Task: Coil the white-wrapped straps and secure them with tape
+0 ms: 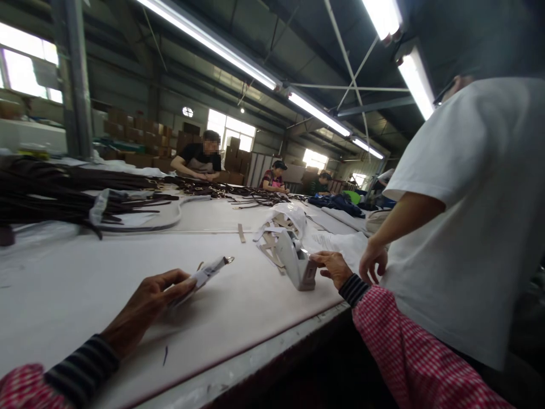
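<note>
My left hand (147, 304) rests on the white table (85, 284) and grips a pale strap with a metal clasp (208, 271) at its tip. My right hand (334, 267) reaches to a grey stapler-like tool (298, 264) standing on the table; its fingers are curled and touch the tool's end. Just behind the tool lies a pile of pale straps under a clear plastic bag (283, 224).
A person in a white T-shirt (464, 227) stands close at the right, one hand at the table edge. Heaps of dark straps (63, 196) cover the far left of the table. Other workers sit at the far end. The table's metal edge (264, 358) runs across the front.
</note>
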Available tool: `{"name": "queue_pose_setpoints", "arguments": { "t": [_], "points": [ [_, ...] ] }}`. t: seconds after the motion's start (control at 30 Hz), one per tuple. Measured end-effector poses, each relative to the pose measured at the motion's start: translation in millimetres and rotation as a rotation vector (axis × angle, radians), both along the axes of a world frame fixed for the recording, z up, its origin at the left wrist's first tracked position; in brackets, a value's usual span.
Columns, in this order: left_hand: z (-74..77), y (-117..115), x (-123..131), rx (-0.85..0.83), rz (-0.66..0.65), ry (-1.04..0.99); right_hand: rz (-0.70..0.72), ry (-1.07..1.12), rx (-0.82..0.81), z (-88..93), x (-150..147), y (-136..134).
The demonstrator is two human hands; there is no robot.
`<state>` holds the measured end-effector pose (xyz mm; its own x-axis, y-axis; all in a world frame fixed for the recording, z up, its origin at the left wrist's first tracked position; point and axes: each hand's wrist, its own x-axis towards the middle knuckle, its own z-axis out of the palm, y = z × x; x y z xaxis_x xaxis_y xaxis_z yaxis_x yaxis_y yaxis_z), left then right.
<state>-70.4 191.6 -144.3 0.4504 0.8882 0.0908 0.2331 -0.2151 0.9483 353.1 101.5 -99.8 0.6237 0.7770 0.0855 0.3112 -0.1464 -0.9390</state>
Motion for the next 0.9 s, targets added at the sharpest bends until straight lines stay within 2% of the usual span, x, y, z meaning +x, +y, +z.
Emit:
{"name": "queue_pose_setpoints", "arguments": {
  "t": [0.17,0.37,0.63,0.9],
  "points": [
    [0.1,-2.0,-0.6,-0.067,-0.021,-0.012,-0.077,0.148,0.183,0.2,-6.9,4.4],
    [-12.2,10.1,-5.6,-0.122,-0.021,0.04,-0.117,0.229,0.334,-6.1,-21.0,-11.3],
    [-23.3,17.6,-11.0,-0.113,-0.028,0.051,-0.151,0.242,0.33,-21.3,-23.0,-23.9],
    [-15.5,16.3,-9.7,-0.122,-0.047,0.083,-0.115,0.255,0.277,-28.5,-20.2,-27.0]
  ]
}}
